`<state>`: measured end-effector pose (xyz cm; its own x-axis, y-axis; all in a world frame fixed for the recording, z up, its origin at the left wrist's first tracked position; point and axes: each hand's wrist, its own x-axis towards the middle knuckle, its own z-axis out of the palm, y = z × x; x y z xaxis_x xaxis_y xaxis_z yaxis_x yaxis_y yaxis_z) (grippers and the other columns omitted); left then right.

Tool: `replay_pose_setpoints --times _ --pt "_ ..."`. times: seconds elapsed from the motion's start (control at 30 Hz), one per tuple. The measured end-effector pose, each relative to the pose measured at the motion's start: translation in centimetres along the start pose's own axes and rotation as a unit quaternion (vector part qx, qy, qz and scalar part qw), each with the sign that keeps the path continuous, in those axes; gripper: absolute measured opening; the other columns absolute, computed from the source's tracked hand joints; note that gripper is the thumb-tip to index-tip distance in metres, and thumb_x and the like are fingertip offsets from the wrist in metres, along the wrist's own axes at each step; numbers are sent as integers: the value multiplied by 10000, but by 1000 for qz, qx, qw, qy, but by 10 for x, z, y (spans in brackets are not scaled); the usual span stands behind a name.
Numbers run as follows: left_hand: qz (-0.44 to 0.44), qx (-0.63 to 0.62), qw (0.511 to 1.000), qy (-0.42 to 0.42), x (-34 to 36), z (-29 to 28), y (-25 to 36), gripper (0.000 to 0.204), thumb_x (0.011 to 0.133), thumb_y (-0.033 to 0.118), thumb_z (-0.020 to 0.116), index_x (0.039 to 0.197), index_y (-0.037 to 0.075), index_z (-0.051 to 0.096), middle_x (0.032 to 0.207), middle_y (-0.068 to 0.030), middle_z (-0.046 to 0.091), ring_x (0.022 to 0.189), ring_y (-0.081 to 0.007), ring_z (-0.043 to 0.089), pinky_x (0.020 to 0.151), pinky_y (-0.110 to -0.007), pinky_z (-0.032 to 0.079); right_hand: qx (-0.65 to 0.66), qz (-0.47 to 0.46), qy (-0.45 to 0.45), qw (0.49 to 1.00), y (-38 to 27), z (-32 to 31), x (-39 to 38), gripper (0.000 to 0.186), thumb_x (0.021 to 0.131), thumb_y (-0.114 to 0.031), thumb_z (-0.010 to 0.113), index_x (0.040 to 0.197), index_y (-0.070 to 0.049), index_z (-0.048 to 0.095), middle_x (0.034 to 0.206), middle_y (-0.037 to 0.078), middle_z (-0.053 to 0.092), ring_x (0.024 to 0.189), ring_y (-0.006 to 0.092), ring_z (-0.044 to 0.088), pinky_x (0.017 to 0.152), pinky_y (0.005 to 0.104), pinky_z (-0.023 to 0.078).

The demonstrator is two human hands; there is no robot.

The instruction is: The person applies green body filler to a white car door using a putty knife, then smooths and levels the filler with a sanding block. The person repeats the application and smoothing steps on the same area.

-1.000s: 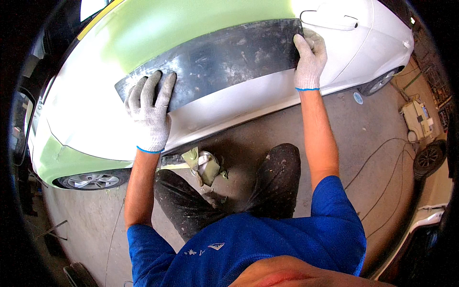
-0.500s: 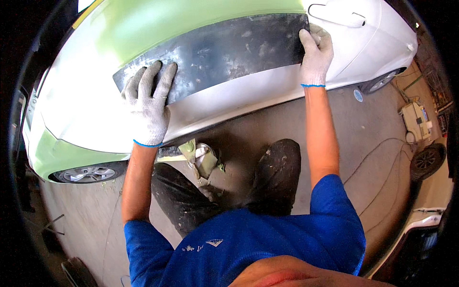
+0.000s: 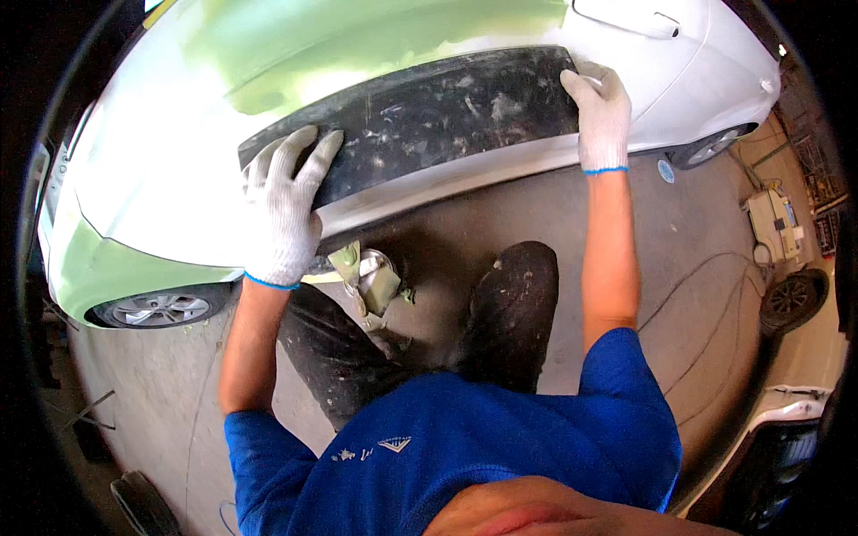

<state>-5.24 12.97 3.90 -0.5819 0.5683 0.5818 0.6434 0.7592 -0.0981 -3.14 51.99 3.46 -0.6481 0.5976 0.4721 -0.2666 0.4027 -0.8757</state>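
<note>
A long, thin, black flexible spreader sheet [image 3: 447, 116], marked with pale smears, lies across the side of a white car [image 3: 161, 179]. My left hand [image 3: 284, 201], in a white knit glove, presses its spread fingers on the sheet's left end. At the right end my gloved right hand [image 3: 601, 116] is closed, thumb in front and fingers behind the edge. Above the sheet, light green filler [image 3: 331, 45] coats the panel, thin and uneven along its lower border. How the sheet's back meets the panel is hidden.
A round container [image 3: 371, 259] with green-smeared scrapers stands on the floor between the car and my knees. A front wheel [image 3: 165, 306] is at left. On the right are a beige machine [image 3: 774, 225], a loose wheel [image 3: 791, 302] and cables [image 3: 706, 268] along the floor.
Both hands have drawn the sheet downward and slightly right over the panel. More green filler and some white surface now show above its upper edge.
</note>
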Motion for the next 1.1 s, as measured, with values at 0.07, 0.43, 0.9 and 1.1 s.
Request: replay_pose_setpoints --times 0.07,0.43,0.9,1.1 --pt "23 29 997 65 1 2 -8 810 670 -135 603 1382 250 635 1377 -58 610 1249 -313 560 1088 -450 441 116 11 23 993 -6 8 -13 343 928 -67 710 1219 75 595 1091 179 704 925 179 673 824 296 558" --pt "36 82 988 127 20 15 -23 855 641 -136 591 1406 243 627 1391 -61 599 1270 -310 542 1108 -474 393 228 -91 63 967 5 35 14 306 913 -62 736 1171 50 616 1005 85 689 876 124 636 811 272 542" --pt "33 75 987 137 24 22 -26 892 616 -138 581 1422 243 613 1403 -79 587 1284 -333 526 1124 -494 377 190 -105 63 974 8 37 21 314 927 -57 706 1213 37 617 1067 112 695 960 152 641 900 291 521" --pt "40 86 984 152 26 21 -26 858 608 -117 609 1381 253 650 1357 -63 607 1233 -320 555 1081 -484 409 193 -98 61 974 5 38 19 315 927 -55 705 1211 47 614 1060 111 692 943 150 637 888 291 525"
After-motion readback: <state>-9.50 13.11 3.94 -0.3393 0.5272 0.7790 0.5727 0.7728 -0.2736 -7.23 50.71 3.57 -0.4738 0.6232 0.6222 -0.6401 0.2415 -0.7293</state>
